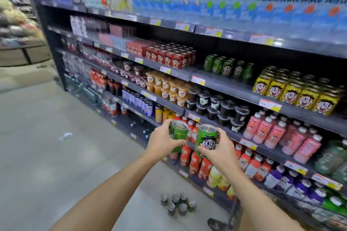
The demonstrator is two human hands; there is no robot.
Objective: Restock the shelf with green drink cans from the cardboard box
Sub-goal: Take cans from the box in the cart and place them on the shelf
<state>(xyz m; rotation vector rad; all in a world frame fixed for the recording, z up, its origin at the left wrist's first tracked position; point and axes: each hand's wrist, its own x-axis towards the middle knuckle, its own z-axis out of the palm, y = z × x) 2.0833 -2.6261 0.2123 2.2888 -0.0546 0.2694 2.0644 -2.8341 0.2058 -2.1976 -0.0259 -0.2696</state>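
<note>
My left hand [163,139] grips a green drink can [178,133] with a silver top. My right hand [219,149] grips a second green can [206,138] that shows a cartoon face. Both cans are upright, side by side, held in front of the lower shelves. Higher up and to the right, several green cans [228,66] stand at the back of a dark shelf [223,80], with bare shelf surface in front of them. The cardboard box is not in view.
Red cans [169,56] stand left of the green ones and yellow cans [296,92] to their right. Water bottles [244,5] fill the top shelf. Several dark cans [177,203] stand on the floor [56,155] below my arms.
</note>
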